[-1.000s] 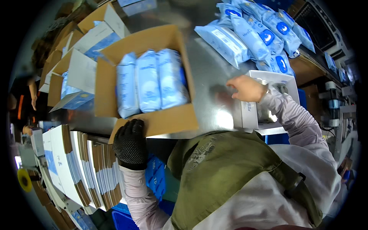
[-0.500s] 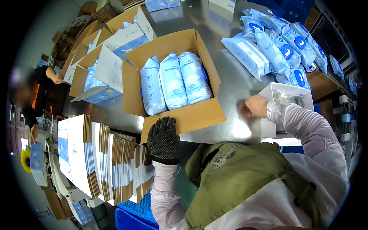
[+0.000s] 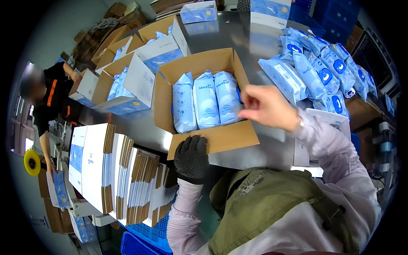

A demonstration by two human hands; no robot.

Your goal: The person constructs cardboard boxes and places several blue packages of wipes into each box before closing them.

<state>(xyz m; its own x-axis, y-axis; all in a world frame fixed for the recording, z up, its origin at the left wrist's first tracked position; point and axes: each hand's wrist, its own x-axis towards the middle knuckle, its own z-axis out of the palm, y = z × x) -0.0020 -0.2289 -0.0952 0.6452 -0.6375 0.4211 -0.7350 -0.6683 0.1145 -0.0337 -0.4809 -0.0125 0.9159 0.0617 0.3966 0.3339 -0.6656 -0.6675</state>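
An open cardboard box (image 3: 212, 140) stands on the metal table, with three light-blue soft packs (image 3: 206, 102) upright side by side inside it. My left hand (image 3: 191, 159), in a black dotted glove, grips the box's near flap with its fingers over the edge. Above the box's right side is my bare right hand (image 3: 270, 106), its fingers curled and the thumb lower. Whatever that hand may hold is too small or hidden to make out. Behind my right forearm, a small white box (image 3: 301, 151) is partly covered.
A pile of blue packs (image 3: 316, 72) lies at the right. Folded cartons (image 3: 95, 165) stand in a row at the left, near a blue crate (image 3: 146, 242). More open boxes (image 3: 131, 80) sit behind. A person (image 3: 53, 95) works at far left; a white-blue carton (image 3: 270, 12) is at the back.
My right hand has moved left from the small white box to above the cardboard box's right side. My left hand stays on the flap. The whole view has shifted slightly.
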